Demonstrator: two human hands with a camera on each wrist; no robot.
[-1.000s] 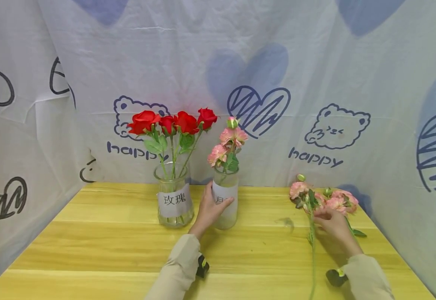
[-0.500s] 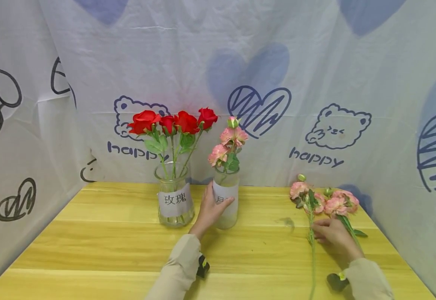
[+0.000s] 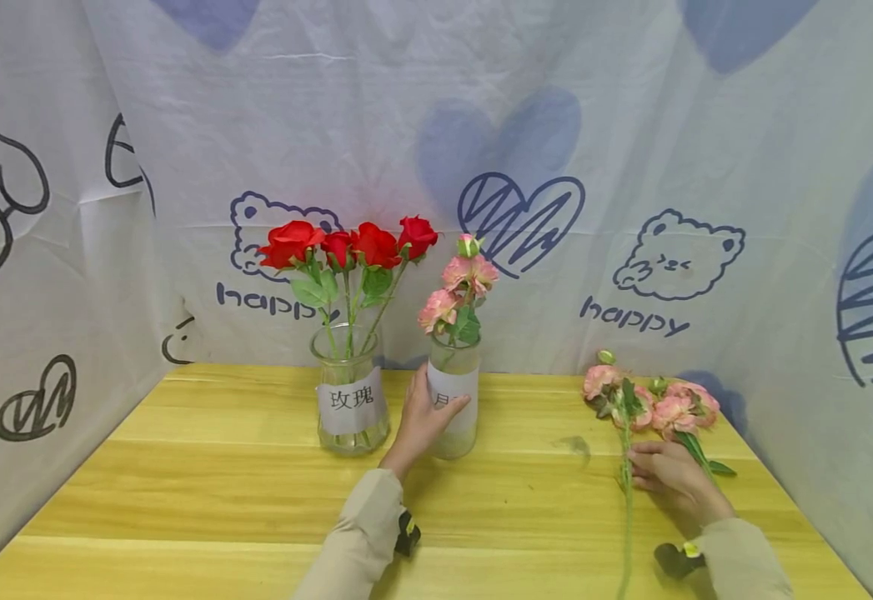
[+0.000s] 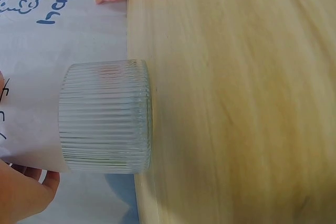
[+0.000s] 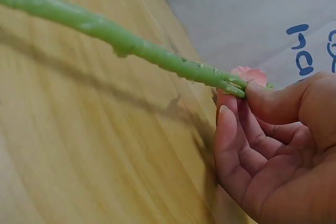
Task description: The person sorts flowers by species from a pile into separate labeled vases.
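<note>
My left hand (image 3: 423, 421) grips a clear ribbed glass vase (image 3: 464, 440) from its left side, thumb across the white label. Pink flowers (image 3: 468, 273) with a bud and green leaves stand in that vase. In the left wrist view, the vase's ribbed base (image 4: 105, 119) meets the table, and part of the hand (image 4: 25, 192) wraps the label. On the right, my right hand (image 3: 672, 473) pinches the green stem (image 3: 627, 521) of an artificial pink flower below its blooms (image 3: 603, 380). The right wrist view shows thumb and fingers on the stem (image 5: 152, 56).
Left of the held vase stands a wider glass vase (image 3: 352, 421) with several red roses (image 3: 376, 245) and a label. Another pink flower (image 3: 678, 412) lies at the table's right rear, beside the right hand. A printed curtain (image 3: 526, 333) hangs behind the wooden table (image 3: 218, 500).
The right hand has slid down from the pink blooms and now pinches the stem lower. The left hand and vase have stayed in place.
</note>
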